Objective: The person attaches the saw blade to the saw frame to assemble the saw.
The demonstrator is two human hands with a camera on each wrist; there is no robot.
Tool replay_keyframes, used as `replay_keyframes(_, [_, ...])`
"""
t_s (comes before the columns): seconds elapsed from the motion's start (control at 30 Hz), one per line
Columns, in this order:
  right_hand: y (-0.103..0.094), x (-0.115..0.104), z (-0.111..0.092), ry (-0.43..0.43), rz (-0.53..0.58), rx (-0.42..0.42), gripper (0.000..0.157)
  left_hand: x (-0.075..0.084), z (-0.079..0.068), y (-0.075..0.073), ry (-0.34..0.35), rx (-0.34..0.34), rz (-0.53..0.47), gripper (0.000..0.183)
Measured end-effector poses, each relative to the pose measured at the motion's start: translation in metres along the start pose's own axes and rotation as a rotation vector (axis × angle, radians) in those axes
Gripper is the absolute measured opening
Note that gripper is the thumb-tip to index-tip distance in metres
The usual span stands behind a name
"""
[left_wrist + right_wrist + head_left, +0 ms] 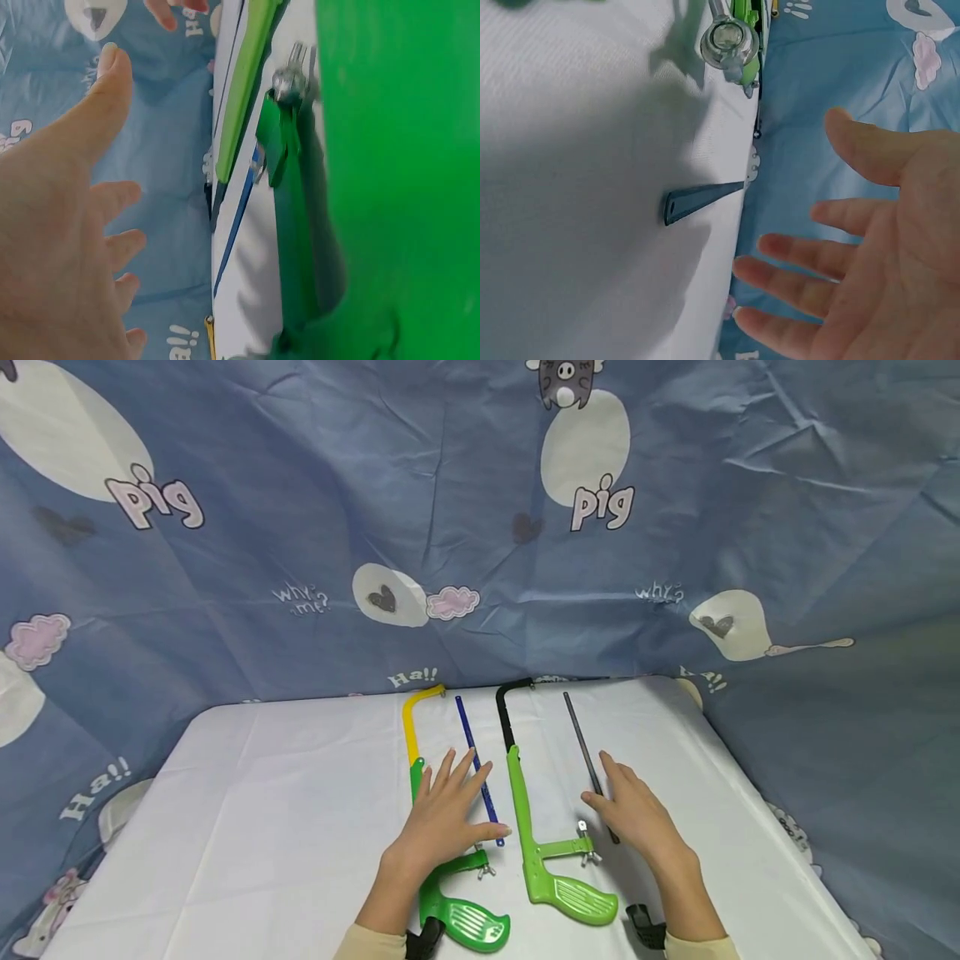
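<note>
- So both hands are out over the worktop (262, 827), neither one gripping anything.
- Left hand (446, 810): fingers spread, thumb stuck out to the side. It hovers over the darker green hacksaw frame (474, 927), the one with the yellow front end, and covers a bit of the blue blade (467, 727) in the head view.
- Right hand (641, 817): fingers also straight and loosely apart, palm off the surface. It's above the lower part of the dark grey blade (583, 743), and the right wrist view shows a gap between fingertips and blade.
- The darker green frame lies flat, handle toward the person, yellow end near the far edge. Its wing nut (487, 871) pokes out by the handle.
- The blue blade lies loose between the two frames, roughly lengthwise.
- The light green frame (523, 822) with the black front end sits in the middle, between the hands, same direction as the other one. It has a wing nut (591, 858) too.
- The grey blade is loose as well, just right of that light green frame.
- Beige sleeves (701, 948) on both arms, white cover on the worktop, and a blue pig-print curtain (480, 527) behind it all.
</note>
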State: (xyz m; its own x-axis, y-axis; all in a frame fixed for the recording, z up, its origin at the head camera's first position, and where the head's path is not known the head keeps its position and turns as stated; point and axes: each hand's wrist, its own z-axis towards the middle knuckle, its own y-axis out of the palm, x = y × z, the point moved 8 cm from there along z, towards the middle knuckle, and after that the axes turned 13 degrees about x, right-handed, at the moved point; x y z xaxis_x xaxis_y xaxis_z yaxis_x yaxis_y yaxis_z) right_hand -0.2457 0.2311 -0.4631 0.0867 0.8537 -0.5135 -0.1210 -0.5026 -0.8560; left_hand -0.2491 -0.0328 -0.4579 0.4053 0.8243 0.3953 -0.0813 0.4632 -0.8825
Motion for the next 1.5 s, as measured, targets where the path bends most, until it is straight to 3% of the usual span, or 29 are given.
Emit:
replay_keyframes(0.47, [-0.005,0.009,-0.001,0.08,-0.014,0.053,0.064,0.019,-0.002,0.017,0.062,-0.053,-0.004,0.1])
replay_keyframes(0.83, [-0.004,0.013,-0.001,0.074,-0.074,0.075,0.054,0.029,-0.006,0.031,0.099,-0.113,0.004,0.1])
replay_keyframes(1.0, [-0.003,0.013,-0.003,0.07,-0.092,0.087,0.039,0.035,-0.006,0.037,0.119,-0.136,0.023,0.102])
replay_keyframes(1.2, [-0.002,0.01,-0.006,0.076,-0.099,0.091,0.021,0.039,-0.007,0.042,0.108,-0.161,0.028,0.106])
replay_keyframes(1.5, [0.005,0.008,-0.006,0.064,-0.103,0.105,0.02,0.038,-0.01,0.049,0.098,-0.196,0.095,0.111])
